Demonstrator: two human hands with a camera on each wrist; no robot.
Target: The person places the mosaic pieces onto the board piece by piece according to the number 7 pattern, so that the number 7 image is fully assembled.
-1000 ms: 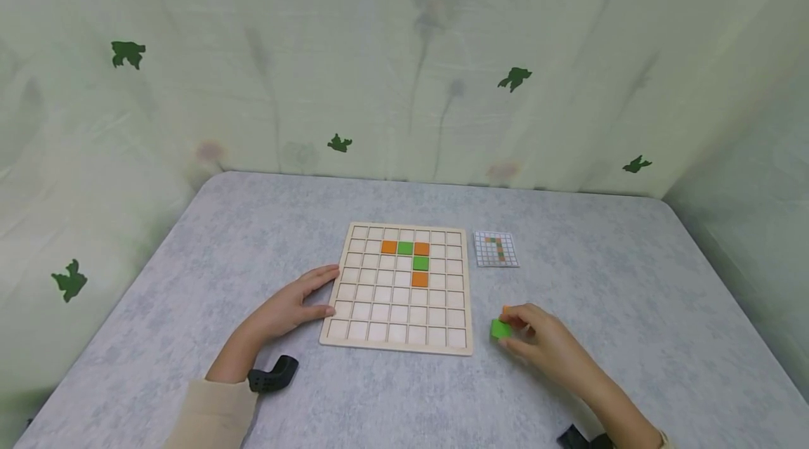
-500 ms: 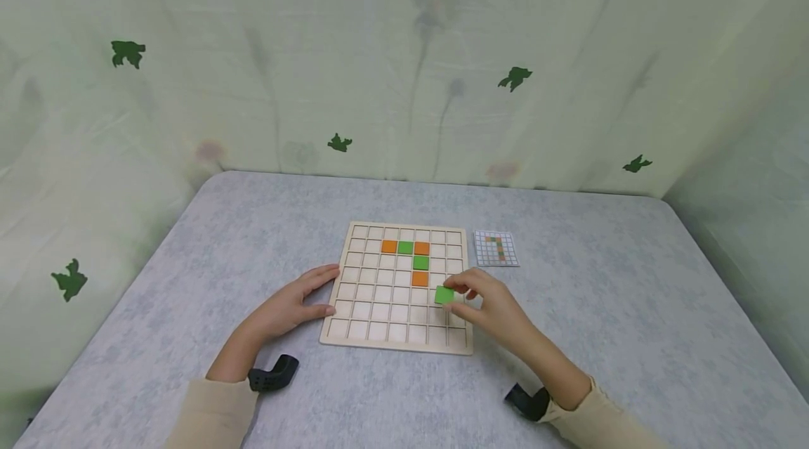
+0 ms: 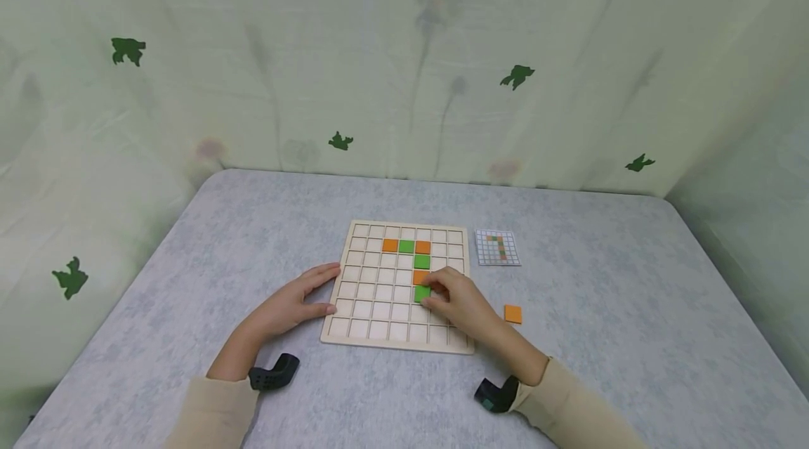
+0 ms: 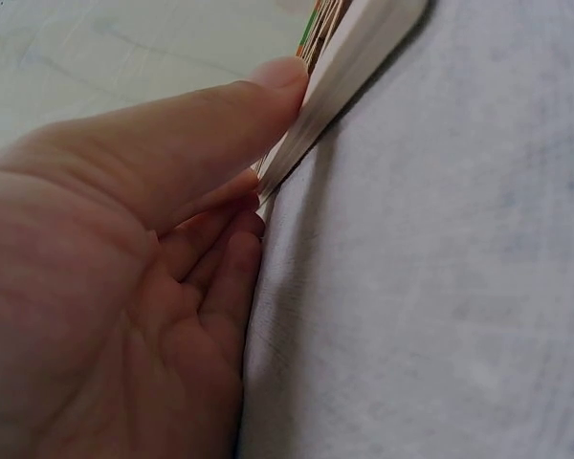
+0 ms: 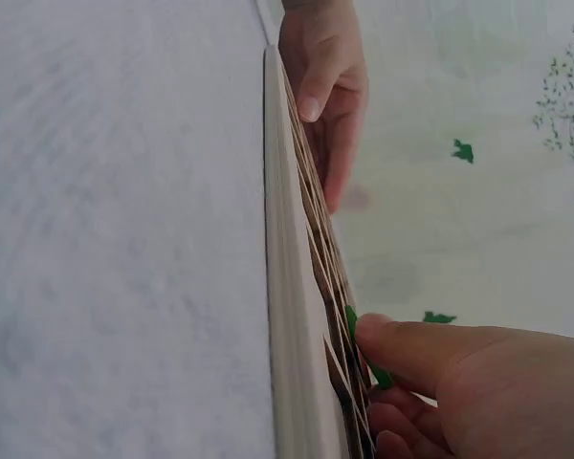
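Closest to the person, two cream sleeves came in from the bottom edge, each with a small black wrist camera [image 3: 273, 373] beside it. The left hand [image 3: 292, 306] lay at about 9 o'clock from the wooden grid board [image 3: 354, 308], fingers straight and loose, with the thumb pressed on the board's left edge and nothing held. The right hand [image 3: 456, 300] rested on the board at about 4 o'clock from its middle, and its curled fingertips pinched a green tile [image 3: 422, 293] down into a square. That hand hid part of the board's right columns, so those squares could not be seen. A loose orange tile [image 3: 512, 314] lay flat on the grey table [image 3: 189, 259], just beside the board at 3 o'clock and near the right wrist. The board held six tiles in its squares: orange, green and orange in a row near the top, then green, orange and the pinched green one going down from the right end. Farther off, at 2 o'clock, a small pattern card [image 3: 498, 248] lay just beside the board's top right corner. A pale green curtain [image 3: 404, 62] with dark leaf shapes hung behind the table.
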